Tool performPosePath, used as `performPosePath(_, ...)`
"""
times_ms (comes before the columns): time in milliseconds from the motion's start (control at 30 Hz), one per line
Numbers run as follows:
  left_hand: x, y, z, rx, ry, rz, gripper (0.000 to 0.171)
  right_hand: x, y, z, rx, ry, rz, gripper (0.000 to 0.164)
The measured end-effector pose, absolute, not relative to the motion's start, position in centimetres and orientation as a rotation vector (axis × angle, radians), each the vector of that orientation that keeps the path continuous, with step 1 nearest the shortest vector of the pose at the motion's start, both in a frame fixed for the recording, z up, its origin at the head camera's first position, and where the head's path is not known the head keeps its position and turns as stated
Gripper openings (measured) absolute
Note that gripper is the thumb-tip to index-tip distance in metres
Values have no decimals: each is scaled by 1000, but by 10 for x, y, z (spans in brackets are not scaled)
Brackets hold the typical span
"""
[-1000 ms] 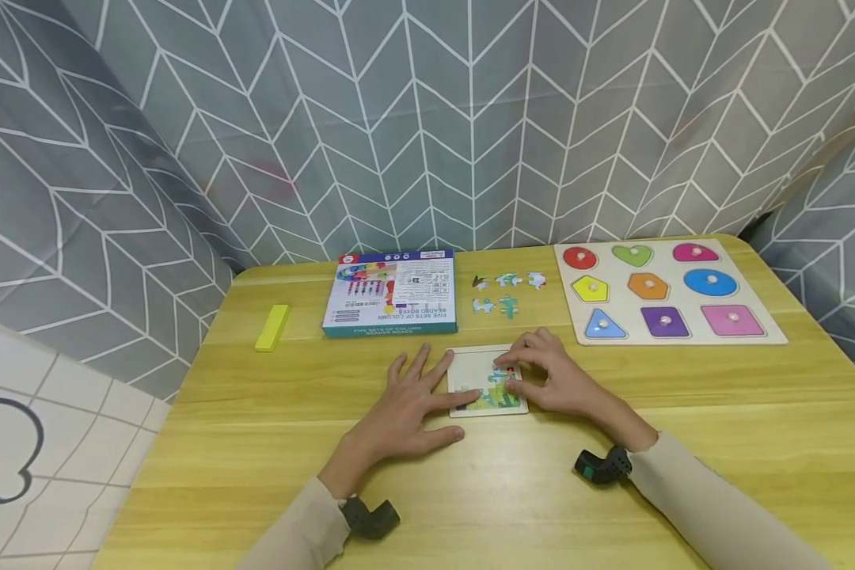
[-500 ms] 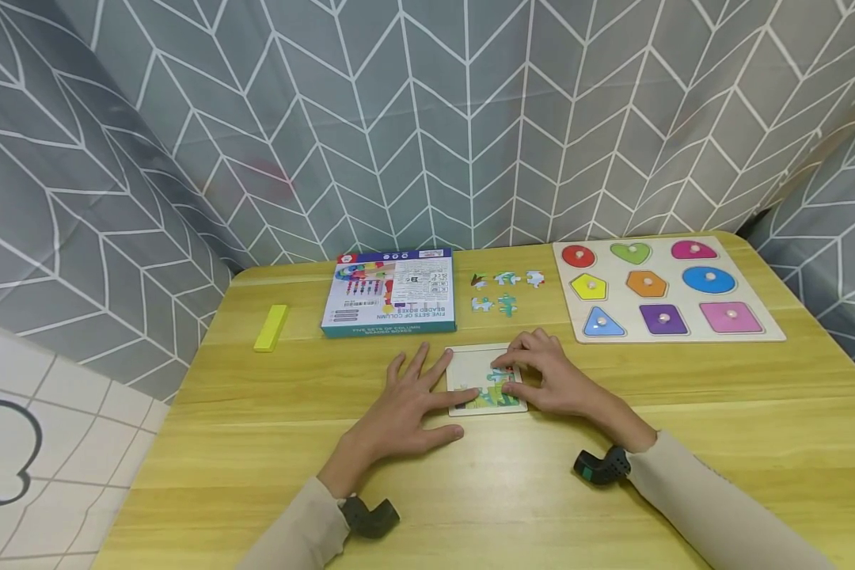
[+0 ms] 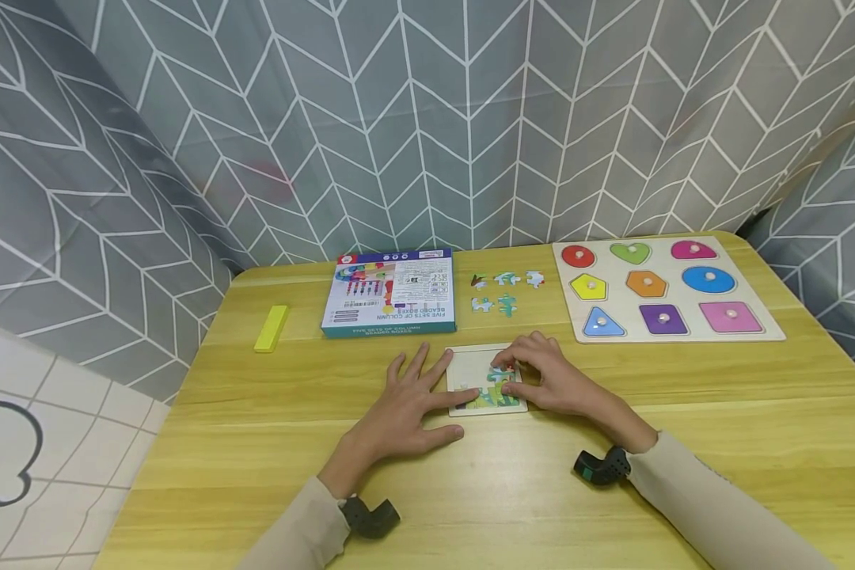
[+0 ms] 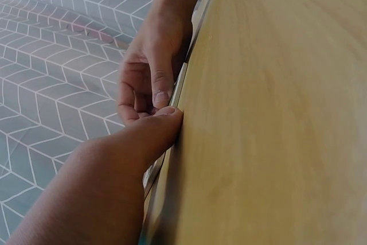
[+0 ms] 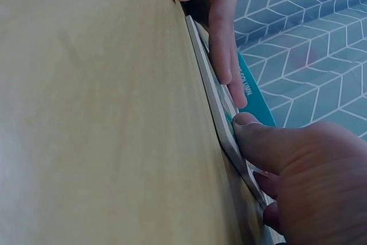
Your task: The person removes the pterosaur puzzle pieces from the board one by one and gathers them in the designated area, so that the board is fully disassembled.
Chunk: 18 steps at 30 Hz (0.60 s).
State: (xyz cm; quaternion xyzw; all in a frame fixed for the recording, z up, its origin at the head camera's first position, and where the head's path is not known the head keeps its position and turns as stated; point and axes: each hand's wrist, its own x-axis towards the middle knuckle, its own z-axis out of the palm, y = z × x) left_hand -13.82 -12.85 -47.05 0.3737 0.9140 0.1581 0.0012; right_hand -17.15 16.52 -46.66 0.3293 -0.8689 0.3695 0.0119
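Note:
A small square jigsaw tray (image 3: 469, 362) lies flat on the table between both hands, its near rows filled with green pieces. My left hand (image 3: 408, 412) is spread from the left, with straight fingers touching the tray's left edge and one finger lying across the fitted pieces. With curled thumb and index finger, my right hand (image 3: 554, 380) pinches a blue-green jigsaw piece (image 3: 500, 375) at the tray's right side. The right wrist view shows the right thumb (image 5: 248, 120) at the tray's raised rim (image 5: 207, 87); the hand hides part of the piece.
Several loose jigsaw pieces (image 3: 507, 304) lie beyond the tray. A flat cardboard box (image 3: 390, 294) is behind the left hand, with a yellow block (image 3: 271, 328) farther left. At the back right lies a knobbed shape board (image 3: 613, 317). A grey patterned curtain (image 3: 427, 127) borders the table.
My right index finger has shifted slightly at the jigsaw piece, and more of its red patch shows. The left hand and the tray hold their places.

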Motion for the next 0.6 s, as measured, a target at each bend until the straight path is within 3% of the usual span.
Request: performPosePath(600, -138, -128, -471, 1177, 2872, 490, 53, -173, 168, -467, 978, -2735, 1247, 30)
